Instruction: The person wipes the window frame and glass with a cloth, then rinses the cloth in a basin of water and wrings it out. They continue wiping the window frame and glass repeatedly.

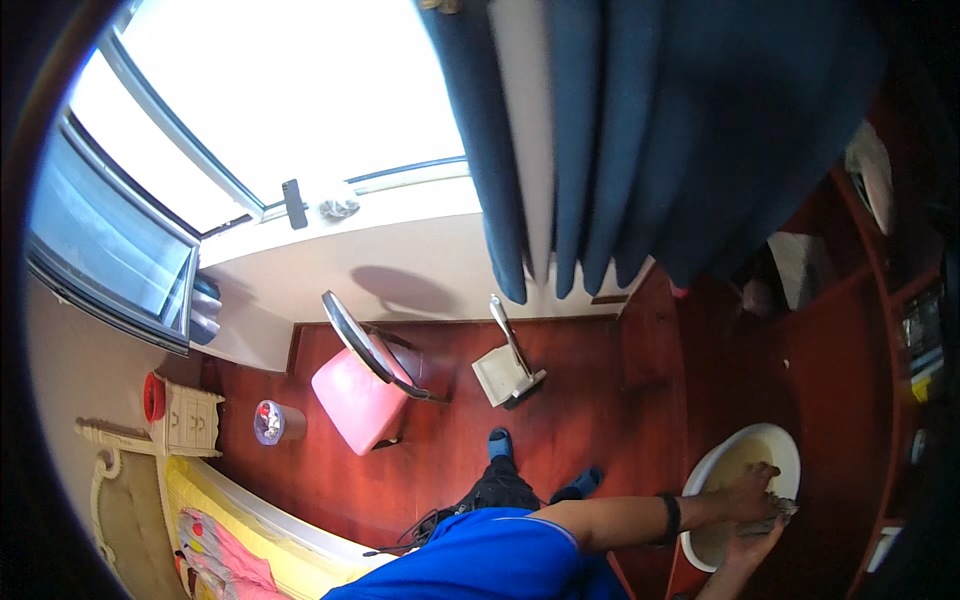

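Observation:
At the lower right is a white basin [701,480] with cloudy, brownish water. My left hand [746,491], below a dark wristband, reaches over it with the fingers bent around part of a wet greyish cloth [761,525]. From the bottom edge comes my right hand [754,546], closed on the same cloth from the other side. The two hands are close together above the right part of the basin. Exactly how each finger holds the cloth is too small to tell.
A dustpan [499,375] with a brush stands on the red floor, beside a pink chair [360,397]. Further left are a small bin [268,424], a white nightstand [191,420] and a bed [255,510]. Blue curtains [615,150] hang by the window. Shelves [889,420] line the right side.

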